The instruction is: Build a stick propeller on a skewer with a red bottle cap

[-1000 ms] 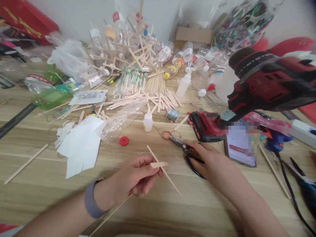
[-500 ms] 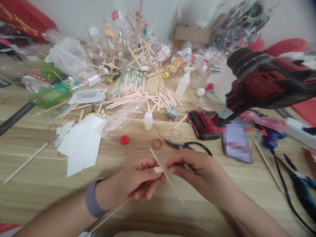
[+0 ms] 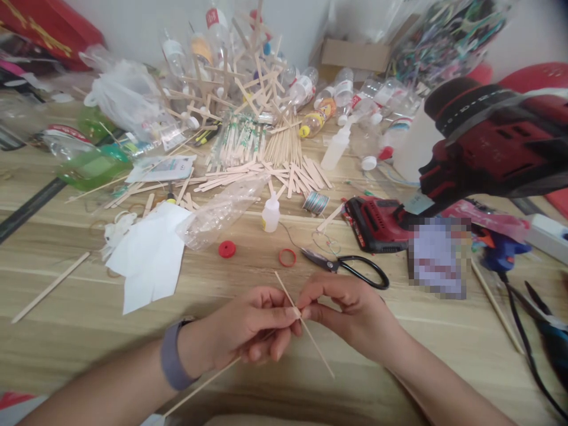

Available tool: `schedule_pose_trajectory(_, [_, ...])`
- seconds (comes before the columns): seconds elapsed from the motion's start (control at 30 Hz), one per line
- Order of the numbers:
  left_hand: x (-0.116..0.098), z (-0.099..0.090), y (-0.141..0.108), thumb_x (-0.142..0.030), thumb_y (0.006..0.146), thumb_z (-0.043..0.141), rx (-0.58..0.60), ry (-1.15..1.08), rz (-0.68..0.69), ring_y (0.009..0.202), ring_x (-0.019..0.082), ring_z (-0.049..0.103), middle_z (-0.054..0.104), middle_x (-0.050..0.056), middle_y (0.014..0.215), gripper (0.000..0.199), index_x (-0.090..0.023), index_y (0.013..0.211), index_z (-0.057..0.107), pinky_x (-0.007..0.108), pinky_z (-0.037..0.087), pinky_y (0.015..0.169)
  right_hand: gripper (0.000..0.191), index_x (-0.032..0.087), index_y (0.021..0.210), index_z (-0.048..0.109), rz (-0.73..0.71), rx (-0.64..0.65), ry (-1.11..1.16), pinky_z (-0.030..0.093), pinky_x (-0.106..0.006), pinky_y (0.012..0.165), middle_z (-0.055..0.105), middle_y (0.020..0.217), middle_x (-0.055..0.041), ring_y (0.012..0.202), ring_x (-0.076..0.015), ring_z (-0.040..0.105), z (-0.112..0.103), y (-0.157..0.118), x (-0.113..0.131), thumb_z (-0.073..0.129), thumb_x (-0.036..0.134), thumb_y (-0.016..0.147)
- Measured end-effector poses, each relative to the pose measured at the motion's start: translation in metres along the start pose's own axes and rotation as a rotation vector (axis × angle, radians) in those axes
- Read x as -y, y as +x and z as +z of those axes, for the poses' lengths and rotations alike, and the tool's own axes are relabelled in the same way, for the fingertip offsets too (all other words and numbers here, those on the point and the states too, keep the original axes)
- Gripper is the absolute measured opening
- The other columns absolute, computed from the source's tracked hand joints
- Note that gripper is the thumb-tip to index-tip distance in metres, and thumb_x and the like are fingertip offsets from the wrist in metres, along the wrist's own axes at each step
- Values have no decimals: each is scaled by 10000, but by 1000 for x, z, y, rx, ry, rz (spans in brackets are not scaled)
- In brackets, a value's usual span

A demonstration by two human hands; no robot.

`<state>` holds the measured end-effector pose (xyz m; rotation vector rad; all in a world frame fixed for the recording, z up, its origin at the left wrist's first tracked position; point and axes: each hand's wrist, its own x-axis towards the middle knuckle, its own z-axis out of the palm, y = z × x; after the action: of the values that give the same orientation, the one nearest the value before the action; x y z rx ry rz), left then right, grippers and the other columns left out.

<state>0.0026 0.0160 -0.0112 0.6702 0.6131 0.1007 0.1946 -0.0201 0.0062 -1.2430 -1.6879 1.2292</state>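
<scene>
My left hand and my right hand meet low in the middle of the head view. Between their pinched fingertips is a thin wooden strip, slanting from upper left to lower right. A longer thin stick runs from under my left hand toward the lower left. My left thumb lies over the place where the pieces meet, so that joint is hidden. Just beyond the hands are black-handled scissors, a red ring and a red cap.
A red and black drill stands at the right, near a blurred phone and pliers. Behind lie wooden sticks, plastic bottles and a small glue bottle. White paper lies at the left.
My left thumb has moved forward over the joint, covering the wider flat stick end that showed before. The view has shifted slightly, and more of the scissors' handles shows.
</scene>
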Motion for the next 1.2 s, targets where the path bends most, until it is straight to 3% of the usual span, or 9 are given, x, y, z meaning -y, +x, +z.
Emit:
schedule_pose_trajectory(0.33, [2,-3,7,-461,739,719,43,-78,12,261,50,394,588,-34,456,350,-130,750,604,137,316,251,151,193,713,676,-73,-93,-113,482,-211,591,707,633,9,582,-117,636,6,-2,-4,629,187,857])
schedule_pose_trajectory(0.63, [-1,-3,7,-510,783,673,-88,66,92,303,48,426,606,-27,469,374,-157,757,553,141,272,310,64,204,857,655,-136,-140,-299,492,-229,627,668,723,-5,669,-138,619,9,-7,4,592,212,857])
schedule_pose_trajectory(0.83, [-3,-7,7,-452,863,600,-52,42,139,368,80,521,679,10,575,296,-157,871,585,171,369,380,68,205,855,673,17,-226,-343,468,-225,535,661,681,0,579,-130,593,8,-7,0,608,214,835])
schedule_pose_trajectory(0.93, [-9,-9,0,-450,878,589,-14,31,135,403,95,560,702,35,621,334,-137,992,620,182,390,401,116,205,896,668,28,-379,-276,475,-260,552,681,719,-28,601,-151,604,-3,-5,-7,596,290,862])
schedule_pose_trajectory(1.07, [-18,-13,-8,-456,865,604,11,16,220,412,103,564,695,35,616,388,-129,1073,632,187,378,397,284,207,965,593,141,-570,28,463,-251,512,660,720,-8,580,-145,605,-15,2,-11,651,443,817])
schedule_pose_trajectory(1.2, [-22,-14,-8,-387,831,657,-249,104,400,455,73,533,649,-15,603,268,-156,965,623,166,372,440,645,195,1213,415,303,-468,293,445,-233,463,620,629,64,484,-123,563,-9,7,-14,738,422,702])
